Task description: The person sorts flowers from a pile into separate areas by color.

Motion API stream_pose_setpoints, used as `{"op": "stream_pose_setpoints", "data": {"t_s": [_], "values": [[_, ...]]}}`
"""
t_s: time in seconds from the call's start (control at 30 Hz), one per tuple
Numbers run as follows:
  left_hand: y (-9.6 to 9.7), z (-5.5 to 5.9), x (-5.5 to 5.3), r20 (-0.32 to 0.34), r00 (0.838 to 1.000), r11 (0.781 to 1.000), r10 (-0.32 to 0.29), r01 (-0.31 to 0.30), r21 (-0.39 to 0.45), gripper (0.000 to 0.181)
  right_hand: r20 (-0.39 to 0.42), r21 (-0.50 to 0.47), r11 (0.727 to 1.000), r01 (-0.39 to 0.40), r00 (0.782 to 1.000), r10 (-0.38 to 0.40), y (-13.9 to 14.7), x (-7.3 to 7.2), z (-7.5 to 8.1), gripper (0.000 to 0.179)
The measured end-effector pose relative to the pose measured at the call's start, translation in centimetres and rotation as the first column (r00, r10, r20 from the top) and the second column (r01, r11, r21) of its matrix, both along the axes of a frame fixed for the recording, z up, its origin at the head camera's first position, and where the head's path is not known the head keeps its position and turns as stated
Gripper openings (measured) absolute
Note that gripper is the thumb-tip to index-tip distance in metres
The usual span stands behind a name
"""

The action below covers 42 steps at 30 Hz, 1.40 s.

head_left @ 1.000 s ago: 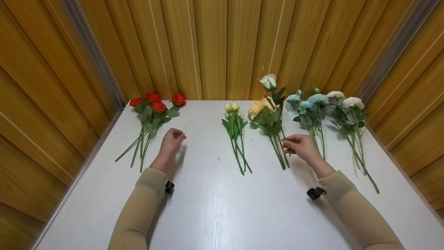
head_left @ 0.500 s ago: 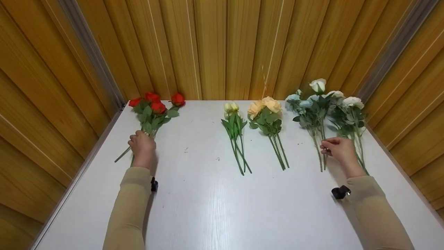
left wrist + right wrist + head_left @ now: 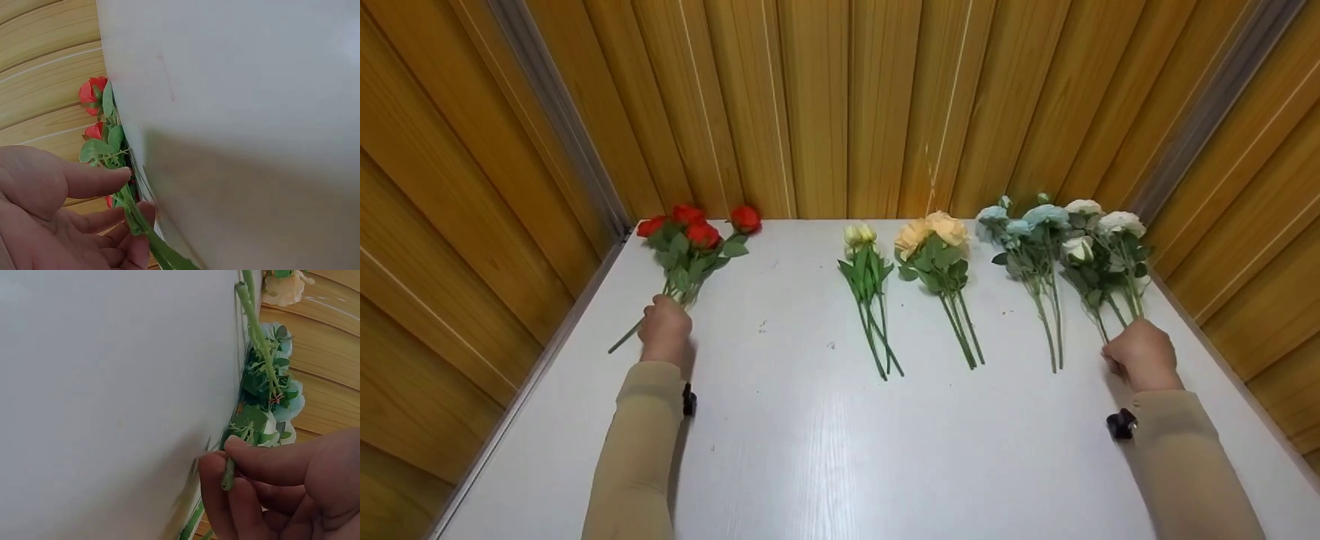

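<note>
Several red roses (image 3: 703, 235) lie at the table's far left. Around their green stems (image 3: 133, 211), my left hand (image 3: 665, 330) curls its fingers, with the thumb on the other side in the left wrist view. At the far right, my right hand (image 3: 1144, 354) pinches the stem end (image 3: 227, 475) of a white rose (image 3: 1078, 249) between thumb and fingers. That rose's head lies low over the leaves beside the white ruffled flowers (image 3: 1121, 223). The right hand hides the lower stems of that bunch.
Between the hands lie pale yellow tulips (image 3: 860, 235), peach roses (image 3: 945, 228) and light blue flowers (image 3: 1045, 216), stems toward me. The white table (image 3: 810, 442) ends at a wood-panelled wall (image 3: 810, 105). Small crumbs (image 3: 832, 346) dot the tabletop.
My right hand has carried the white rose rightward from the peach roses to the white flowers and lowered it. My left hand has moved left onto the red roses' stems.
</note>
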<state>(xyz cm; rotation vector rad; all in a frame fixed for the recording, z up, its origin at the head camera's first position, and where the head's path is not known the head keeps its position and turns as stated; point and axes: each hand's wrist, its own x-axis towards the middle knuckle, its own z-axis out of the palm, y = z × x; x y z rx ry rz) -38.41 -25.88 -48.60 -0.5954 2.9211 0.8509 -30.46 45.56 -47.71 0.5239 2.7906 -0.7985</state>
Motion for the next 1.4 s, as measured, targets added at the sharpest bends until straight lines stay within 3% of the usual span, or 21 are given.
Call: {"op": "stream_pose_setpoints", "data": {"t_s": [0.23, 0.6, 0.9, 0.97, 1.03, 1.1, 1.17, 1.23, 1.3, 1.4], "values": [[-0.5, 0.0, -0.2, 0.073, 0.997, 0.999, -0.001, -0.003, 0.051, 0.04, 0.026, 0.162, 0.987, -0.002, 1.0, -0.002, 0.7, -0.3, 0.3, 0.025], [-1.3, 0.3, 0.0, 0.049, 0.999, 0.994, 0.007, -0.012, 0.107, 0.04, 0.054, 0.243, 0.968, -0.059, 0.997, 0.047, 0.3, -0.2, 0.6, 0.033], [-1.7, 1.1, -0.1, 0.018, 0.999, 0.984, 0.033, -0.036, 0.175, 0.036, 0.087, 0.247, 0.967, -0.066, 0.995, 0.046, -0.1, -0.3, 1.1, 0.034], [-1.8, 1.1, -0.2, 0.011, 0.998, 0.969, 0.056, -0.057, 0.239, 0.033, 0.086, 0.246, 0.968, -0.05, 0.996, 0.029, -0.3, -0.4, 1.2, 0.034], [-2.0, 1.1, -0.3, 0.021, 0.997, 0.938, 0.079, -0.082, 0.337, 0.032, 0.069, 0.24, 0.97, -0.026, 0.998, 0.01, -0.6, -0.5, 1.2, 0.034], [-2.2, 0.9, -0.4, 0.028, 0.994, 0.891, 0.106, -0.108, 0.44, 0.032, 0.033, 0.231, 0.973, -0.011, 0.999, 0.004, -0.9, -0.6, 1.3, 0.033], [-2.3, 0.8, -0.5, 0.03, 0.991, 0.83, 0.128, -0.124, 0.544, 0.036, -0.009, 0.224, 0.974, 0.002, 1.0, 0.0, -1.2, -0.6, 1.4, 0.034], [-2.5, 0.7, -0.4, 0.018, 0.99, 0.787, 0.142, -0.124, 0.605, 0.039, -0.052, 0.222, 0.975, 0.008, 0.999, 0.004, -1.6, -0.7, 1.7, 0.035], [-2.5, 0.6, -0.2, -0.006, 0.989, 0.764, 0.148, -0.111, 0.635, 0.04, -0.089, 0.218, 0.976, 0.015, 0.996, 0.004, -2.0, -0.8, 1.9, 0.037], [-2.3, 0.7, 0.4, -0.046, 0.988, 0.764, 0.145, -0.083, 0.64, 0.038, -0.132, 0.211, 0.977, 0.027, 0.991, 0.001, -2.9, -0.9, 2.4, 0.04]]}}
